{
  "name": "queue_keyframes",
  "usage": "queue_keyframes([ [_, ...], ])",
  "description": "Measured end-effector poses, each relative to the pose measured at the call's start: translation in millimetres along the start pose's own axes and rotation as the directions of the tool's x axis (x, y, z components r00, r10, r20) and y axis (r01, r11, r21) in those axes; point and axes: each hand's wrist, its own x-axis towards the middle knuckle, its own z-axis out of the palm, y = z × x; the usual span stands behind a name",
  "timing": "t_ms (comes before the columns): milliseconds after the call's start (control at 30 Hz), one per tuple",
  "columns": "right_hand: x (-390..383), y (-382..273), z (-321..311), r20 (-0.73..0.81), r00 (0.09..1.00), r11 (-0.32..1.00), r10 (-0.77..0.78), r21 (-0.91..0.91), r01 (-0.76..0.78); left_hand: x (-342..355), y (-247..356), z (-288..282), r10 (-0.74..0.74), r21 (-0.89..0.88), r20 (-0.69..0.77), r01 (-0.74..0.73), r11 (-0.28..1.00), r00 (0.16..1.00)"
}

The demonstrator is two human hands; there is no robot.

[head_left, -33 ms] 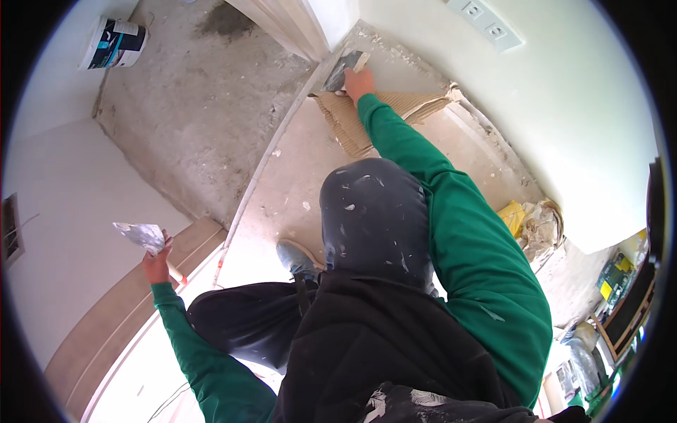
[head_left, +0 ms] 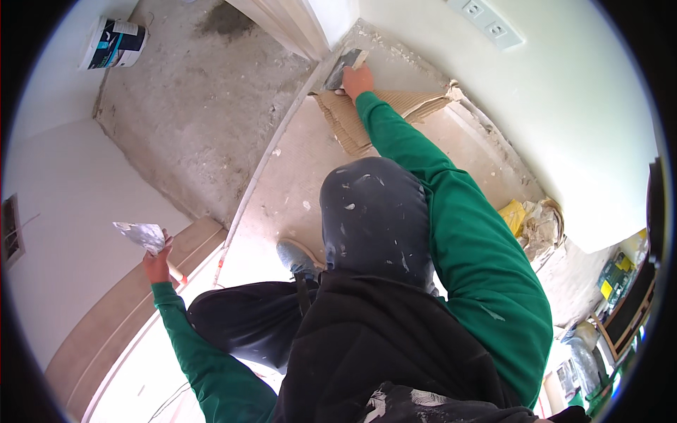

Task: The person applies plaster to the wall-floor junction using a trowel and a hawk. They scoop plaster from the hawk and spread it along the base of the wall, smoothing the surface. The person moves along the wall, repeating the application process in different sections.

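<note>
My left hand (head_left: 156, 266), out to the left, is closed round the handle of a putty knife (head_left: 143, 235). Its broad metal blade points up and away, and an orange handle end shows below the fist. Far ahead, at the inner corner by the door frame, my right hand (head_left: 359, 82) grips a wide, dark-bladed filling knife (head_left: 343, 70) held low against the floor strip by the wall. Whether the blade touches the surface I cannot tell. Under my right wrist lies a folded sheet of corrugated cardboard (head_left: 350, 125).
Pale door frame (head_left: 285, 25) stands beside the right hand's corner. Sockets (head_left: 486, 25) sit on the right wall. A white-and-black bucket (head_left: 116, 44) is at the far left. Crumpled paper and yellow wrapping (head_left: 539, 229) lie at right. My bent knee (head_left: 374, 211) fills the middle.
</note>
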Motion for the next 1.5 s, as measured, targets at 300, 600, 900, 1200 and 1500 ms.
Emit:
queue_keyframes([
  [300,52,-56,-25,-0.008,0.986,0.837,-0.169,-0.529,0.139,2,2,1,-0.003,-0.027,0.015,0.003,1.0,1.0],
  [600,7,-53,-27,0.425,0.822,0.016,-0.38,-0.885,0.465,6,2,5,0.042,0.0,0.024,-0.042,0.999,0.999],
  [900,-27,-56,-19,0.289,0.873,0.169,-0.393,-0.911,0.377,4,0,1,0.039,0.017,0.022,-0.039,0.999,0.999],
  [1200,-37,-48,-17,0.382,0.819,0.095,-0.429,-0.882,0.462,-1,-3,-1,0.022,0.011,0.002,-0.022,1.0,1.0],
  [1500,-26,-31,-9,0.373,0.771,0.085,-0.516,-0.874,0.479,2,4,4,0.002,0.0,0.02,-0.002,1.0,1.0],
])
